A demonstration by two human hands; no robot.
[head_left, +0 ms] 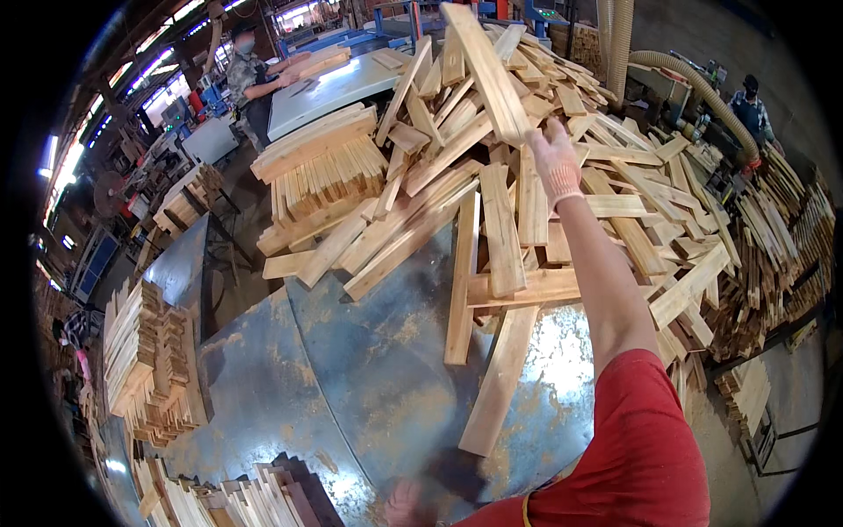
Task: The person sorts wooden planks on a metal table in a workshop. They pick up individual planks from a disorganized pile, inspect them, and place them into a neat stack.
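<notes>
My right arm, in a red sleeve, reaches out over a heap of loose wooden planks [500,237]. My right hand [556,165], in a pale knitted glove, has its fingers at the near end of a long wooden plank [485,70]. That plank slants up and away to the left above the heap, and the fingers look closed on its edge. Low in the picture, my left hand [406,502] is a blur over the metal tabletop [351,378]; its fingers cannot be made out. Closest to it on the table lies a single plank [500,382].
Neat plank stacks stand at the back [325,167], on the left [145,360] and at the near left edge [263,501]. Sawdust lies on the table. Across a white worktop [334,92], a masked person [255,79] handles boards. Another person [751,110] stands far right beside hoses.
</notes>
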